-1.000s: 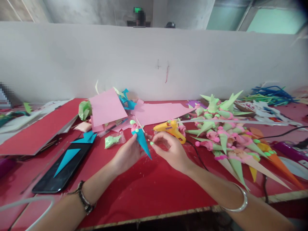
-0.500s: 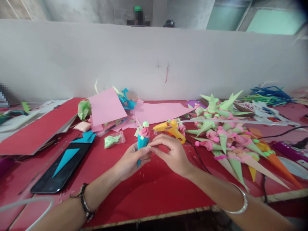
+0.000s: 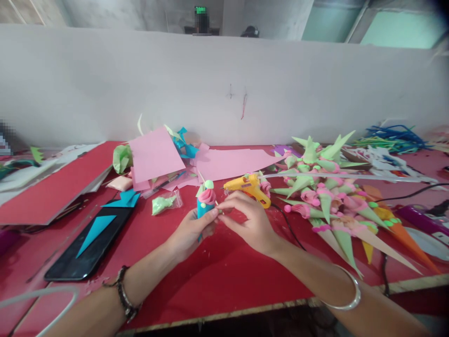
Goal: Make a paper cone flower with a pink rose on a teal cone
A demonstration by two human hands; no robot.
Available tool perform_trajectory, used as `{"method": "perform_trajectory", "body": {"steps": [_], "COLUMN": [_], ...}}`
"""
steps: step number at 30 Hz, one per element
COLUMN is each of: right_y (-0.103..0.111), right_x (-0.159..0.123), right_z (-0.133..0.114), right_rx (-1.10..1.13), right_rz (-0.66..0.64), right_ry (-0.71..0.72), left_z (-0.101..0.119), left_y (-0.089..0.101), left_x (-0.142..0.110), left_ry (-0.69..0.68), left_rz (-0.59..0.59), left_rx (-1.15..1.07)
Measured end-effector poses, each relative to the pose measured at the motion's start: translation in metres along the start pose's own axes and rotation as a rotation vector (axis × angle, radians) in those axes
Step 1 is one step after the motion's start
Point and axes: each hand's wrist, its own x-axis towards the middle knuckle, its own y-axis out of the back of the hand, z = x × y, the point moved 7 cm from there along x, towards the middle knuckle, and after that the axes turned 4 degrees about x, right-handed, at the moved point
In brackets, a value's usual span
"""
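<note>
My left hand (image 3: 191, 231) is wrapped round a blue paper cone (image 3: 204, 209) with a pink swirl and small green balls on top, held upright over the red table (image 3: 217, 276). My right hand (image 3: 247, 222) sits just to its right, fingers pinched against the cone's side at a small green ball. A yellow glue gun (image 3: 248, 187) lies right behind my right hand.
A heap of finished green, pink and orange cones (image 3: 329, 196) fills the right side. Pink paper sheets (image 3: 157, 157) and scraps lie behind. A black phone (image 3: 84, 248) with blue paper triangles lies at left. A small bag of green bits (image 3: 164, 204) and cables are nearby.
The blue cone went from lying tilted with its tip toward me to standing upright in my left hand. My right hand closed in against it.
</note>
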Motion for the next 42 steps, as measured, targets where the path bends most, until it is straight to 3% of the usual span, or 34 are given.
{"method": "perform_trajectory", "body": {"steps": [9,18,26,42], "right_y": [-0.001,0.008,0.0,0.004], "right_x": [-0.002,-0.003,-0.005,-0.003], "right_z": [-0.004,0.009,0.025,0.025], "right_rx": [0.051,0.481,0.539,0.486], "right_rz": [-0.012,0.143,0.118,0.13], "right_ry": [0.004,-0.238,-0.417,-0.352], "left_z": [0.003,0.007,0.0,0.002], "left_y": [-0.006,0.01,0.006,-0.004], "left_x": [-0.001,0.006,0.006,0.001], "left_ry": [-0.012,-0.007,0.065,0.098], "left_rz": [-0.048,0.056,0.041,-0.003], "left_rx": [-0.029,-0.198,-0.19,-0.213]}}
